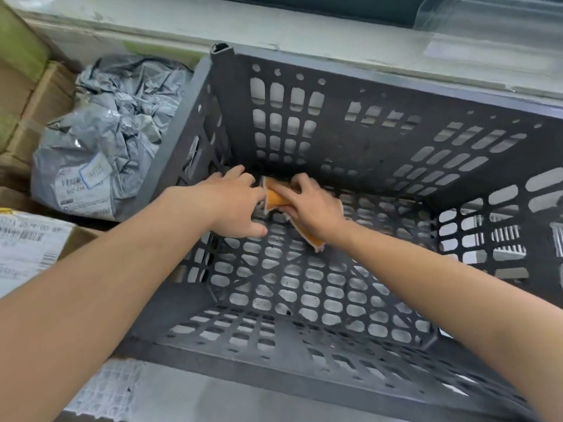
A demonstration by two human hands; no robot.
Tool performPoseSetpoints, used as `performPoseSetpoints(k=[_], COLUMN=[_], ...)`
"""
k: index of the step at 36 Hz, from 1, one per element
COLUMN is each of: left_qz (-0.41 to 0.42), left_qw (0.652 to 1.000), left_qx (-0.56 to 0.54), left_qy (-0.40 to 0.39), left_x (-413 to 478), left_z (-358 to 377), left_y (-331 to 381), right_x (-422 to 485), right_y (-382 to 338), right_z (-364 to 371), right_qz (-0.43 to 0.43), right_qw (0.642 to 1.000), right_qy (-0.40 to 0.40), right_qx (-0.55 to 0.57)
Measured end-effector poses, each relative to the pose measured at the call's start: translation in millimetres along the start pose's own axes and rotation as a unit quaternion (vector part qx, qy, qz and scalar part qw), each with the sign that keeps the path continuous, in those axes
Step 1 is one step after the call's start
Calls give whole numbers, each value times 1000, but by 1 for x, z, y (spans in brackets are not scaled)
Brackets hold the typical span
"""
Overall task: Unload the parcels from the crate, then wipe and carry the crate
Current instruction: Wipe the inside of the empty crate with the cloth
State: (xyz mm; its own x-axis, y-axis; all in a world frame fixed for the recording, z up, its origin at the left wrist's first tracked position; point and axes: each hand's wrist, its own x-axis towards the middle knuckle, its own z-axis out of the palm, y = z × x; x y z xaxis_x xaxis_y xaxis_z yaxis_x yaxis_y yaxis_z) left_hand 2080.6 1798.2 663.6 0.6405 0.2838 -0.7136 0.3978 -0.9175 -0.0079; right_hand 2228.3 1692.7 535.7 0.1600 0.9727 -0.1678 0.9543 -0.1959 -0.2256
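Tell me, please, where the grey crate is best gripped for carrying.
Likely the crate by the top rims of its left and right walls, from above: the top is open, and the far wall stands along the ledge.

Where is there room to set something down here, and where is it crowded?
Free: the crate floor toward its near and right walls; the pale ledge behind it. Crowded: the far left corner, with left hand, right hand and orange cloth; outside the left wall, grey parcel bag and cardboard boxes.
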Motion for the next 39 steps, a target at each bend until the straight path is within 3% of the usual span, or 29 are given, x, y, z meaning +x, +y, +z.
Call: performPoseSetpoints(k=[4, 9, 15, 23, 25, 29, 34, 39], left_qz=[-1, -3, -4, 5, 1, -14, -9, -7], left_qw=[1000, 1000, 1000, 1000, 1000, 1000, 999, 998], left_qx=[-8, -3, 0, 0, -1, 0, -10, -14], left_qy=[4, -1, -16, -10, -4, 25, 47, 61], left_x=[2, 3, 2, -1, -1, 0, -1, -1], left_z=[2, 2, -1, -1, -1, -2, -2, -1], left_y=[-2, -3, -1, 1, 0, -3, -6, -8], right_x=[27, 31, -37, -129, -125, -88, -28, 13], right_y=[-23, 4, 79, 135, 126, 63, -21, -62], right_z=[13, 25, 1, -18, -20, -22, -7, 9], right_qz=[-12, -22, 85, 224, 211, 152, -8, -34], right_qw=[1000, 997, 986, 945, 951, 984, 998, 998], right_qy=[5, -25, -37, -114, -101, -44, -43, -51], right_qx=[-2, -68, -140, -208, -201, -85, -50, -12])
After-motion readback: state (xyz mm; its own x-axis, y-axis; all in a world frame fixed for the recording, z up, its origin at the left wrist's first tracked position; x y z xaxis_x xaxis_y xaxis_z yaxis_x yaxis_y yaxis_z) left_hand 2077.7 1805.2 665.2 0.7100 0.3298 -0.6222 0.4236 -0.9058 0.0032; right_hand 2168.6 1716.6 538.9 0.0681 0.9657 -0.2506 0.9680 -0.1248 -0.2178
